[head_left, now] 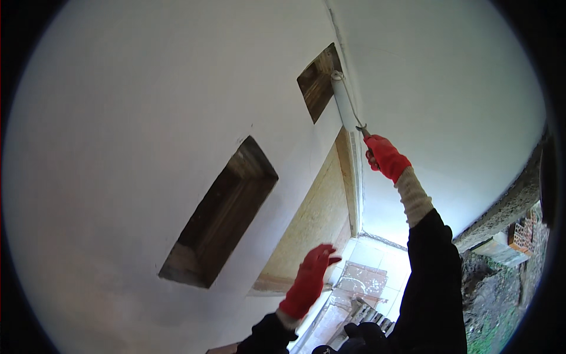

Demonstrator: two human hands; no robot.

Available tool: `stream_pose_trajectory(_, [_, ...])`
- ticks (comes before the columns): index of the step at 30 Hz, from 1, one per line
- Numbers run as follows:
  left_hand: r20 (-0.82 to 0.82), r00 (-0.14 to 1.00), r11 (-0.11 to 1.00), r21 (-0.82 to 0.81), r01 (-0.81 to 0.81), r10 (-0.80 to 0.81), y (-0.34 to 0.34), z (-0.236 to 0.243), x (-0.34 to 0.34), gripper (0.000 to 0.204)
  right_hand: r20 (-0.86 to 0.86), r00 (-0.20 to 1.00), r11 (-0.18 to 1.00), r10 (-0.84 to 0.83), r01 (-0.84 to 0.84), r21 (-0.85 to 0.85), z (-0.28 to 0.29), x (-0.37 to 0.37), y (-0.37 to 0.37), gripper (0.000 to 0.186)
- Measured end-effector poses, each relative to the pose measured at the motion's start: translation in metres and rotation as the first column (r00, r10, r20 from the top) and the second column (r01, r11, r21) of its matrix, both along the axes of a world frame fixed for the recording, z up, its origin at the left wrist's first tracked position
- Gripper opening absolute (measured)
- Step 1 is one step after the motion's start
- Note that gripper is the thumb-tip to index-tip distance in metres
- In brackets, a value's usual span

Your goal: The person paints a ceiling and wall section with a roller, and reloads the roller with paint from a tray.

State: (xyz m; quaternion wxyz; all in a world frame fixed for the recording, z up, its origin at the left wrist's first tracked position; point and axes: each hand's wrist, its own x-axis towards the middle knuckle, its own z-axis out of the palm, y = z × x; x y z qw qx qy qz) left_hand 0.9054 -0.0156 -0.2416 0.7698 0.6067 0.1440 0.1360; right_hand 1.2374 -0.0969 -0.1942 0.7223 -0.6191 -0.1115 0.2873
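My right hand [386, 157], in a red glove, is raised and wrapped round the handle of a paint roller [344, 105]. The roller's pale sleeve lies along the corner where two white plastered surfaces meet, beside the smaller rectangular opening [319, 88]. Lower down, my left hand [308, 282] wears a matching red glove and holds nothing. Its fingers are slightly bent and apart, in front of a tan board panel [312, 221] with a wooden frame. A larger, longer opening [221, 215] cuts into the left white surface [118, 147].
Below are light floor tiles [367, 253] with a white-spattered sheet [362, 279] on them. Wooden slats [359, 312] stand near my body. Past a rough edge [501, 221] at the right lie orange hollow bricks [521, 237] and uneven ground with some green.
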Motion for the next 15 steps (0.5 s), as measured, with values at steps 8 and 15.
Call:
stream_pose_trajectory(8, [-0.014,0.999,0.998,-0.051,0.030,-0.031,-0.032,-0.006,0.028,0.038,-0.008,0.986,0.984,0.166,-0.166,-0.059,-0.001,-0.120,-0.043,0.018])
stream_pose_trajectory(15, [-0.010,1.000,0.937,-0.350,-0.010,0.007,-0.041,-0.018,-0.004,0.040,-0.046,0.944,0.942,0.326,-0.328,-0.075,0.003,-0.226,-0.065,0.020])
